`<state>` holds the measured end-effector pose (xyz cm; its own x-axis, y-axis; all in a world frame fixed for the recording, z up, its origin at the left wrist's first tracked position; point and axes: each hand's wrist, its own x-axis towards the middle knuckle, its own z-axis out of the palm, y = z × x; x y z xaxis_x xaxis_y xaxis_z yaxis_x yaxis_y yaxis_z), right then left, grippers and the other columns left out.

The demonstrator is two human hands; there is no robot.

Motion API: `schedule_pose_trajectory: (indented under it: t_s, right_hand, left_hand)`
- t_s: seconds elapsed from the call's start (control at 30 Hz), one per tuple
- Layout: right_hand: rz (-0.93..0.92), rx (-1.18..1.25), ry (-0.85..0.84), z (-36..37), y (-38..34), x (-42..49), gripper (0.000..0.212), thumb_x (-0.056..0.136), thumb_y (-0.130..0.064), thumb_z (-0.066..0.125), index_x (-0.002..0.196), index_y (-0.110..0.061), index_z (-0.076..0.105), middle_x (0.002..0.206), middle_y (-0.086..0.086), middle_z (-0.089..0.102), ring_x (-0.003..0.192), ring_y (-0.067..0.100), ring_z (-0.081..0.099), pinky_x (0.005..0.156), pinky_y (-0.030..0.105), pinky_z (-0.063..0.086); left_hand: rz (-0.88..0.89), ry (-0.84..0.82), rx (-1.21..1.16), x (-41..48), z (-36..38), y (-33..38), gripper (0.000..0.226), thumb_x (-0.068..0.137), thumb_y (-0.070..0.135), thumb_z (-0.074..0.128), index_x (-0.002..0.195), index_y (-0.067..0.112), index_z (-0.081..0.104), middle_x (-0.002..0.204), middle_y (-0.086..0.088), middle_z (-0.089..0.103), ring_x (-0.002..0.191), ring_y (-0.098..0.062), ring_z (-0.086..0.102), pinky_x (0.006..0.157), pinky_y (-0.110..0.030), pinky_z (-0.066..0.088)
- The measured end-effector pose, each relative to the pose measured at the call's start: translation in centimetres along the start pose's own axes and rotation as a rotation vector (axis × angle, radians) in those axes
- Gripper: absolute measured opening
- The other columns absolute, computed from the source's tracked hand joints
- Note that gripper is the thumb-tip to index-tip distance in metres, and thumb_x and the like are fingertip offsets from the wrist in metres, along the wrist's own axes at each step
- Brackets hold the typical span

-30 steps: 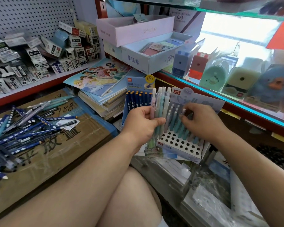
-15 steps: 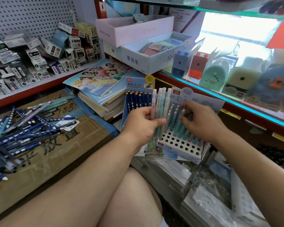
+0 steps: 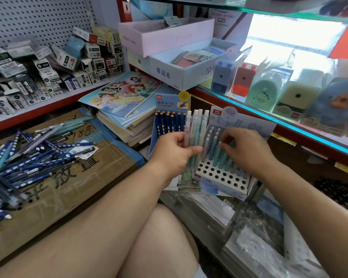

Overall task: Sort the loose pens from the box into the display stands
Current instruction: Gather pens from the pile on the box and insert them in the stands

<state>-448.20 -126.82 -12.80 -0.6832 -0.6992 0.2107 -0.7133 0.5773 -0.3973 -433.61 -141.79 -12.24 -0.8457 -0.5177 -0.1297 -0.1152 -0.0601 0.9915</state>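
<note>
Partly full — pastel pens (image 3: 217, 155) in stand (image 3: 219, 175)

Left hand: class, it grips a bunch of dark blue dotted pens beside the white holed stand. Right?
No. The head view shows the left hand gripping pastel pens, not dark blue dotted ones, beside the white holed stand.

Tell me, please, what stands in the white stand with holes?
In the white stand, blue and teal pens occupy back rows; front holes are empty. The right hand hides some tops.
</note>
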Motion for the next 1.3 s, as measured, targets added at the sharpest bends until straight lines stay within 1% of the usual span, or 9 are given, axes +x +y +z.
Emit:
schedule_pose_trajectory:
  t_s: [0.17,0.33,0.4,0.57,0.73,0.8,0.9,1.17,1.3]
  right_hand:
    - [-0.028,-0.015,0.021,-0.4,-0.5,0.1,0.006,0.096,-0.028,0.066,0.102,-0.029,0.067,0.099,-0.012,0.06,0.088,0.004,0.055,0.068,0.018,0.042]
    - [0.029,0.611,0.081,-2.6,-3.1,-0.3,0.019,0.096,-0.03,0.067,0.114,-0.024,0.068,0.097,-0.009,0.069,0.088,0.002,0.066,0.07,0.015,0.055]
    - [0.038,0.711,0.066,-3.4,-3.9,-0.2,0.022,0.093,-0.031,0.069,0.114,-0.024,0.07,0.096,-0.007,0.072,0.086,0.004,0.069,0.07,0.015,0.056]
    - [0.039,0.633,0.019,-3.4,-4.1,-0.2,0.011,0.094,-0.026,0.069,0.104,-0.023,0.072,0.088,-0.004,0.072,0.077,0.005,0.069,0.064,0.013,0.054]
    - [0.099,0.538,0.231,-2.8,-2.7,0.0,0.015,0.094,-0.022,0.07,0.108,-0.025,0.07,0.093,-0.016,0.067,0.086,-0.005,0.065,0.071,0.004,0.05]
    - [0.115,0.442,0.242,-2.1,-2.0,0.3,0.019,0.095,-0.024,0.07,0.114,-0.024,0.069,0.097,-0.019,0.064,0.089,-0.005,0.063,0.074,0.01,0.051]
    - [0.107,0.369,0.187,-1.0,-1.4,0.3,0.02,0.096,-0.026,0.067,0.116,-0.025,0.069,0.099,-0.015,0.064,0.092,-0.001,0.062,0.079,0.018,0.053]
    - [0.066,0.293,0.13,0.5,-1.3,0.2,0.019,0.097,-0.027,0.065,0.116,-0.026,0.068,0.095,-0.018,0.058,0.087,-0.004,0.057,0.07,0.012,0.042]
    - [0.065,0.282,0.103,0.7,-1.3,0.1,0.018,0.097,-0.025,0.066,0.115,-0.026,0.068,0.098,-0.018,0.057,0.087,-0.002,0.056,0.075,0.017,0.047]
  left_hand:
    - [-0.019,-0.001,0.01,0.1,0.0,-0.1,0.023,0.089,0.0,0.073,0.101,0.019,0.075,0.095,0.001,0.079,0.091,-0.014,0.075,0.077,-0.028,0.062]
    - [-0.052,-0.076,0.025,0.1,0.0,-0.1,0.025,0.088,-0.002,0.072,0.108,0.013,0.075,0.101,-0.004,0.079,0.099,-0.02,0.075,0.091,-0.041,0.06]
    - [-0.059,-0.104,0.048,-0.1,0.0,0.0,0.024,0.088,-0.002,0.072,0.108,0.011,0.074,0.101,-0.005,0.079,0.099,-0.021,0.075,0.091,-0.041,0.06]
    - [-0.07,-0.087,0.122,-0.1,-0.1,-0.3,0.02,0.087,0.001,0.075,0.1,0.016,0.076,0.097,-0.002,0.079,0.097,-0.021,0.075,0.091,-0.045,0.06]
    - [-0.045,0.084,0.191,0.1,-0.5,-0.4,0.013,0.086,0.005,0.078,0.087,0.017,0.073,0.088,-0.004,0.076,0.083,-0.018,0.072,0.068,-0.026,0.058]
    - [-0.048,0.098,0.207,0.2,-0.6,-0.5,0.01,0.087,0.006,0.077,0.087,0.015,0.073,0.088,-0.005,0.077,0.082,-0.018,0.072,0.065,-0.024,0.056]
    - [-0.056,0.09,0.201,0.0,-0.6,-0.4,0.011,0.088,0.006,0.076,0.091,0.017,0.073,0.089,-0.007,0.077,0.086,-0.02,0.074,0.07,-0.027,0.059]
    - [-0.066,0.078,0.204,0.1,-0.6,-0.4,0.015,0.087,0.007,0.077,0.094,0.019,0.073,0.091,-0.007,0.077,0.093,-0.025,0.074,0.086,-0.043,0.062]
    - [-0.068,0.07,0.204,0.2,-0.6,-0.5,0.017,0.086,0.006,0.077,0.093,0.022,0.073,0.091,-0.005,0.077,0.094,-0.025,0.074,0.089,-0.047,0.061]
